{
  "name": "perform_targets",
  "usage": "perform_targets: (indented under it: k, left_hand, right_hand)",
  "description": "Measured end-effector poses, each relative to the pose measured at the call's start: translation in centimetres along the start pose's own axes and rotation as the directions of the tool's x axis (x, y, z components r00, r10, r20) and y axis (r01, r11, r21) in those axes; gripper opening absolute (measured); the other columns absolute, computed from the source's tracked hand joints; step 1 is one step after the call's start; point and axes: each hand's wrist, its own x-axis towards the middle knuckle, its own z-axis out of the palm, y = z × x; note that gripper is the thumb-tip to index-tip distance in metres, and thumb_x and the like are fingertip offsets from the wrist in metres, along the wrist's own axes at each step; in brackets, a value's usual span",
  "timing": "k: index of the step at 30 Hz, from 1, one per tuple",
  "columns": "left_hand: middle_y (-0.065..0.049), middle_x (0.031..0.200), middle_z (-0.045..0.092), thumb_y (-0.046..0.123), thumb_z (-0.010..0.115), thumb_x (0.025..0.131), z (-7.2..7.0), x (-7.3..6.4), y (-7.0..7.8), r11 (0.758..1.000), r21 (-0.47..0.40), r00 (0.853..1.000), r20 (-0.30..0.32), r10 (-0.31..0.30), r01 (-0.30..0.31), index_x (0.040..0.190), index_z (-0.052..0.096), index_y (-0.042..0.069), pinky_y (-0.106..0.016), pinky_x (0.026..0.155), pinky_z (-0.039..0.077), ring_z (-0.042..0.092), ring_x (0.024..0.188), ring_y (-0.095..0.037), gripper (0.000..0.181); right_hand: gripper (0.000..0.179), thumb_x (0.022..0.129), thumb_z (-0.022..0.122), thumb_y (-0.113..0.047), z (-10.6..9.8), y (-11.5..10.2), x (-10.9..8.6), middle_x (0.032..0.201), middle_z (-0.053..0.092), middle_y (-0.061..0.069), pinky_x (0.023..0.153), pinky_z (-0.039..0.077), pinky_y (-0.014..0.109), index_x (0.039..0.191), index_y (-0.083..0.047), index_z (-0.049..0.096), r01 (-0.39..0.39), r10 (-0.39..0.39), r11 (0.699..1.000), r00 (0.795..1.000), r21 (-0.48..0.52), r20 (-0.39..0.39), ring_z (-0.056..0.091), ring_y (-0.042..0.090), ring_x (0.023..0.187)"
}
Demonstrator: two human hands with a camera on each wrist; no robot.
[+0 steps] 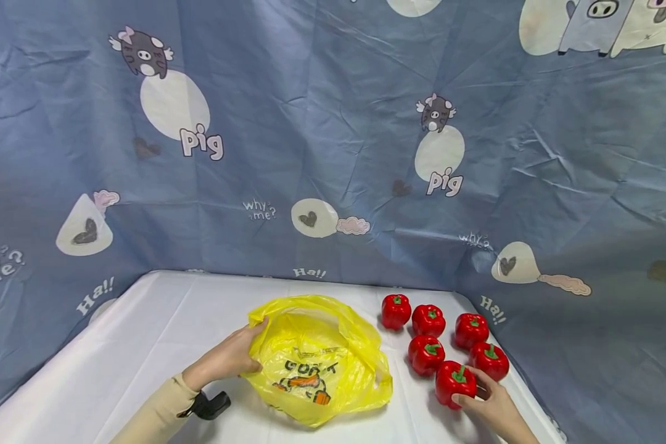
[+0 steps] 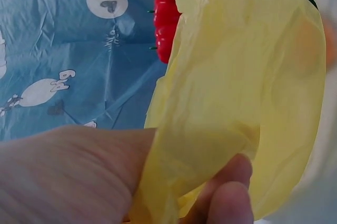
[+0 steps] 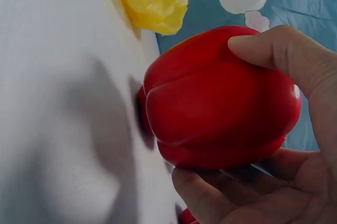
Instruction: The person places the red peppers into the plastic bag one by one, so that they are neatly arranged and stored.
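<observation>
A yellow plastic bag with printed lettering lies on the white table, its mouth spread wide. My left hand grips the bag's left rim; in the left wrist view the thumb and fingers pinch the thin film. On the right, my right hand holds a red bell pepper with a green stem. The right wrist view shows the thumb over one side of this pepper and fingers beneath the other, with the table surface a little apart from it. Several more red bell peppers stand just beyond the right hand.
The loose peppers, such as one at the back and one near the right edge, sit between the bag and the table's right side. A blue patterned cloth hangs behind and around the white table.
</observation>
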Motion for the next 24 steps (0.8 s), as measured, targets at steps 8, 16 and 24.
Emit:
perform_targets:
  k: [8,16,24]
  left_hand:
    - [-0.035,0.149,0.028,-0.005,0.074,0.071,0.0,0.0,0.0,1.000,0.012,1.000,0.010,-0.013,0.012,0.152,0.023,0.000,-0.028,0.040,0.043,0.045,0.041,-0.015,0.096]
    - [-0.034,0.148,0.032,-0.003,0.075,0.073,0.1,-0.6,0.6,1.000,0.003,1.000,0.010,-0.013,0.013,0.152,0.025,0.001,-0.030,0.039,0.046,0.045,0.039,-0.015,0.094]
    - [-0.031,0.141,0.043,-0.010,0.066,0.076,-0.6,-1.0,2.0,0.995,0.101,1.000,0.029,-0.008,0.005,0.150,0.029,0.000,-0.027,0.036,0.042,0.042,0.037,-0.015,0.084]
  right_hand:
    - [0.074,0.079,0.078,-0.031,0.0,-0.8,-0.4,0.127,0.057,0.024,0.081,0.061,0.041,0.136,0.004,0.046,0.075,-0.075,0.995,0.997,0.067,0.003,0.063,0.029,0.103]
    - [0.076,0.077,0.080,-0.034,0.1,-2.3,-0.8,0.126,0.060,0.022,0.080,0.061,0.042,0.137,0.000,0.048,0.071,-0.071,0.993,0.997,0.092,0.005,0.063,0.026,0.102]
    - [0.079,0.077,0.079,-0.035,-0.3,-4.2,-0.8,0.129,0.057,0.024,0.081,0.061,0.043,0.139,0.000,0.044,0.104,-0.106,0.991,0.994,0.085,0.021,0.063,0.029,0.106]
